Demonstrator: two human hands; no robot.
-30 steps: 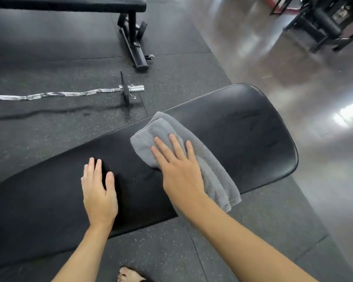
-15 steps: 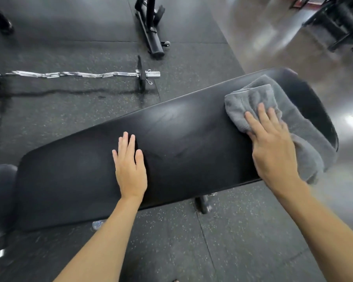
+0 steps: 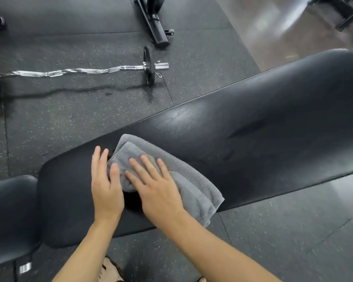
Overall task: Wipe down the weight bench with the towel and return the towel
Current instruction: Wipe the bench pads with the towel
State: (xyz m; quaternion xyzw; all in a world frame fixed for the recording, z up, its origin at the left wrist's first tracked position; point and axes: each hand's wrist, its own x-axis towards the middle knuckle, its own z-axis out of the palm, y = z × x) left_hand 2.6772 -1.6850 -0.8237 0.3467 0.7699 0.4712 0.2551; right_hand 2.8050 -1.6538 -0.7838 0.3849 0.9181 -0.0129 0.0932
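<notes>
A long black padded weight bench (image 3: 253, 129) runs diagonally from lower left to upper right. A folded grey towel (image 3: 192, 186) lies on its near-left part, with one end hanging over the near edge. My right hand (image 3: 157, 188) presses flat on the towel, fingers spread. My left hand (image 3: 105, 180) rests flat on the pad just left of the towel, its thumb touching the towel's edge. A separate black seat pad (image 3: 8, 210) adjoins the bench at the far left.
A chrome curl bar (image 3: 80, 71) with a small black plate lies on the speckled rubber floor beyond the bench. The black foot of another bench (image 3: 155, 25) stands at the top centre. Glossy brown floor and dark machine frames (image 3: 346, 15) are at the top right.
My right hand has slid the towel from the bench's right end back left, until it meets my left hand. My left hand has stayed flat on the pad.
</notes>
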